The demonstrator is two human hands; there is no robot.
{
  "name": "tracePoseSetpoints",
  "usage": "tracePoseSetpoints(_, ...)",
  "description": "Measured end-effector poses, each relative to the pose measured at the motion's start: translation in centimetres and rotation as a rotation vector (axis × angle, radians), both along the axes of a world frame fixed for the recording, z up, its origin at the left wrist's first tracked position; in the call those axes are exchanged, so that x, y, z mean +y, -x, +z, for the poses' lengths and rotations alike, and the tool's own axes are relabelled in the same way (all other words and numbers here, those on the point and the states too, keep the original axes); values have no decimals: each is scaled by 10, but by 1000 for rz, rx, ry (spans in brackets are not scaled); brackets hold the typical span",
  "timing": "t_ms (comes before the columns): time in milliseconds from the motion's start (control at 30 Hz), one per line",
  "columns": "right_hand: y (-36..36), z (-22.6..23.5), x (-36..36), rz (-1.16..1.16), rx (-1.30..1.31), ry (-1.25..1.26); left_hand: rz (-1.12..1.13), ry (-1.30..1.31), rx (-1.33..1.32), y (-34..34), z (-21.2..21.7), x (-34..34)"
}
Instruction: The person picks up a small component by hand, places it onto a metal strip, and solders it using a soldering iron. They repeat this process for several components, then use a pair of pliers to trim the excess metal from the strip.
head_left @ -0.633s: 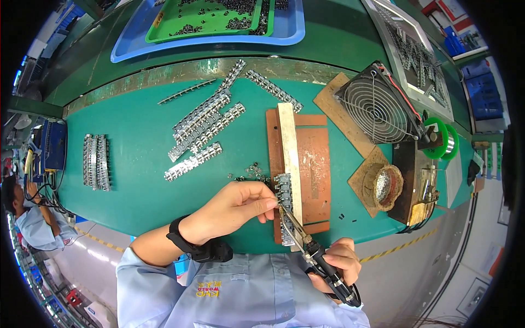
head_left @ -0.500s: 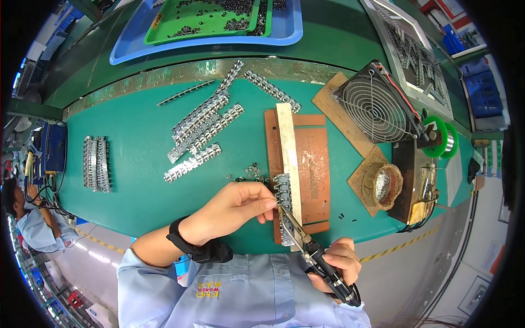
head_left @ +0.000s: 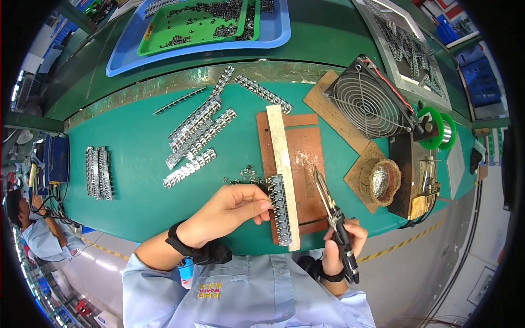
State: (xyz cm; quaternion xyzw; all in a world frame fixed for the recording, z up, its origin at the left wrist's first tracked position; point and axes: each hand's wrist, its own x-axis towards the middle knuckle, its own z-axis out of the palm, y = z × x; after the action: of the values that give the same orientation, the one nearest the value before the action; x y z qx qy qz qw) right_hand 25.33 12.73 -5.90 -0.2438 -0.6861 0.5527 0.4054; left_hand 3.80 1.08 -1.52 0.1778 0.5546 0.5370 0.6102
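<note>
My right hand [head_left: 343,247] is closed around the black handle of a soldering iron [head_left: 340,227]. Its tip points up and away over a reddish-brown board [head_left: 307,143], apart from the row of parts. On that board lies a long pale bar [head_left: 280,143], and along its left side sits a strip of small metal components [head_left: 280,213]. My left hand [head_left: 229,210] pinches thumb and forefinger at the strip's left edge; whatever is between the fingertips is too small to make out. Loose small metal pieces [head_left: 249,174] lie just beyond the left hand.
Finished-looking metal strips [head_left: 202,131] lie further back, with more strips [head_left: 99,172] at left. A fan [head_left: 367,101], solder pot [head_left: 383,182] and green solder spool [head_left: 432,129] stand right. Trays [head_left: 197,46] are at the back. A co-worker [head_left: 41,229] sits far left.
My right hand has drawn the soldering iron off the strip, to the right; its tip now stands over the brown board. The left hand keeps its pinch beside the strip. The view has shifted slightly.
</note>
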Motion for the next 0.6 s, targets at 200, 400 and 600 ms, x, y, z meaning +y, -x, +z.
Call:
tracePoseSetpoints(200,0,-8,4,5,-59,-69,88,68,468,17,17,-15)
tracePoseSetpoints(400,-1,-6,1,-4,-46,-9,83,89,1217,29,22,-19)
tracePoseSetpoints(600,-3,-7,2,15,-50,-45,-8,52,1317,24,8,-16)
